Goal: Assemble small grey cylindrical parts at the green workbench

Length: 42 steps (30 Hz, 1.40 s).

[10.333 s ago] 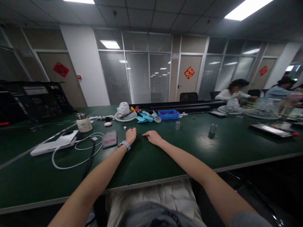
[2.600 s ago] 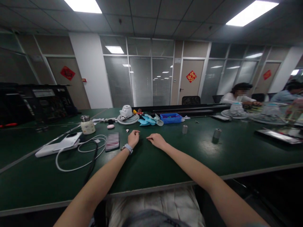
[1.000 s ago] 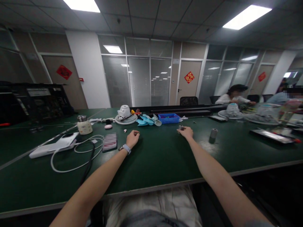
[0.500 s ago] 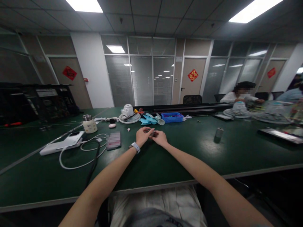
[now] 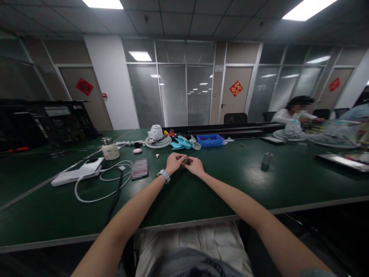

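Over the green table, my left hand [image 5: 174, 163] and my right hand [image 5: 195, 166] meet with closed fingers around one small dark grey part [image 5: 186, 160]. The fingers cover most of this part, so its kind cannot be made out. A watch sits on my left wrist. To the right, apart from both hands, a grey metal cylinder [image 5: 266, 159] stands upright on the table. Beyond my hands lie light-blue fan blades [image 5: 182, 143] and a white fan head [image 5: 156, 133] on its round grille.
A blue tray [image 5: 210, 141] with small items stands behind my hands. Left are a blurred card-like item [image 5: 139, 169], a cream bottle [image 5: 110, 149], a white power bank [image 5: 77, 173] with cables and an open computer case [image 5: 62, 123]. A person [image 5: 296, 109] sits at the far right.
The view has tilted and shifted slightly. My fingers have changed their hold a little, and more of the dark part shows between them.
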Each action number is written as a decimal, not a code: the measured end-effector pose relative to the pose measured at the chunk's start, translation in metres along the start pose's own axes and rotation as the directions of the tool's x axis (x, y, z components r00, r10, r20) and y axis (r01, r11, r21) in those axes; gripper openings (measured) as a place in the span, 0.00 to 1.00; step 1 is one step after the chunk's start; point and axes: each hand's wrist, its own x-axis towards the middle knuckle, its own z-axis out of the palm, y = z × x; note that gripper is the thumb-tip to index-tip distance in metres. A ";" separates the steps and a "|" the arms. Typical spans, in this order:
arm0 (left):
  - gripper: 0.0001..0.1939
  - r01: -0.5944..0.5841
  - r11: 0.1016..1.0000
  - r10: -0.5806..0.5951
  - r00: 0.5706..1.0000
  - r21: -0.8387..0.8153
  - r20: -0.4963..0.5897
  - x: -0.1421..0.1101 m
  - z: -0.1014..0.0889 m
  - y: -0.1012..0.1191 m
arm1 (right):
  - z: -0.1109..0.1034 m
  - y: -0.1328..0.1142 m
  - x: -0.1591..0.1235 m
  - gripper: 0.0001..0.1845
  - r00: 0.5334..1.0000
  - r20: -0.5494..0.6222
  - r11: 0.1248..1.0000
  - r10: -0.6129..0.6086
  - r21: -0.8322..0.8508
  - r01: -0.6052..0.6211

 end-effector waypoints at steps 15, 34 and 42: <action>0.18 0.156 0.981 -0.163 0.985 0.116 0.062 -0.003 -0.011 -0.032 | -0.059 0.033 0.019 0.20 0.964 -0.235 0.987 0.121 -0.072 -0.142; 0.20 0.373 0.928 -0.371 0.919 -0.009 -0.135 0.001 -0.005 -0.048 | -0.053 0.002 0.003 0.27 0.971 -0.078 0.885 -0.224 -0.433 0.169; 0.18 0.346 0.938 -0.343 0.934 0.015 -0.102 -0.003 -0.004 -0.044 | 0.018 -0.030 0.006 0.13 0.944 0.270 0.931 -0.191 -0.256 0.262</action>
